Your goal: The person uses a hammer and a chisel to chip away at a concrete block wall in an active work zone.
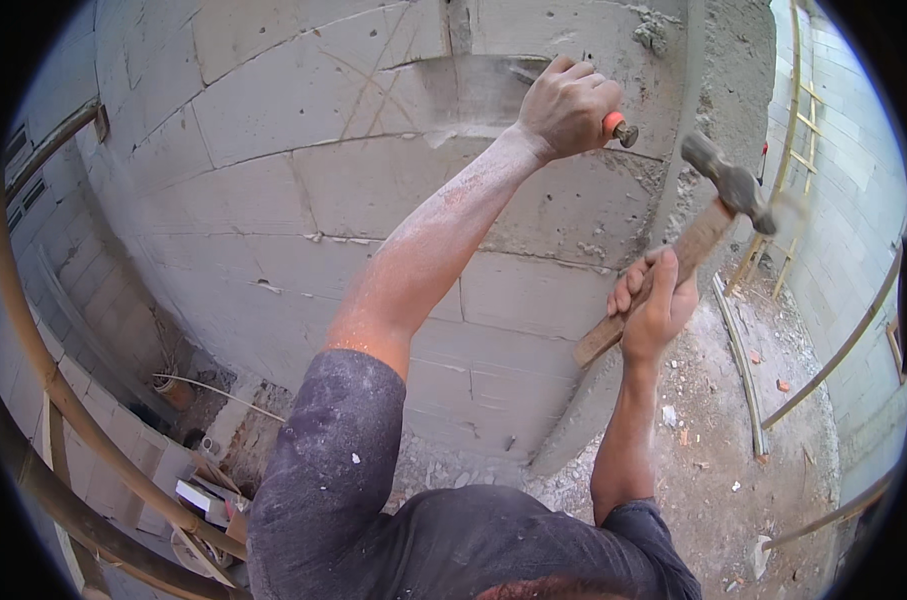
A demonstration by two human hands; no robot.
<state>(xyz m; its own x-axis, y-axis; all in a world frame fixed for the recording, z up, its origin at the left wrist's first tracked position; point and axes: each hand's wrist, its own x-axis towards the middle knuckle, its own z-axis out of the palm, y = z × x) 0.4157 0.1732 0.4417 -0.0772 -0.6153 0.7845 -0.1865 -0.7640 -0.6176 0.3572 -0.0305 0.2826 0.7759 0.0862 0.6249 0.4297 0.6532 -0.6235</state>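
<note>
left hand (568, 108) at one o'clock, fingers clenched round an orange-handled chisel (611, 124), right hand (658, 305) at three o'clock, fingers gripping a wooden-handled hammer (703, 235), block wall (243, 190) behind

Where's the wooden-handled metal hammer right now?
In the head view, the wooden-handled metal hammer is right of centre, gripped in the bare right hand, its head just right of the orange-gripped metal tool in the left hand.

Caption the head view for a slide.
Left hand grips an orange-handled chisel at a block wall; right hand holds a wooden-handled hammer.
</note>
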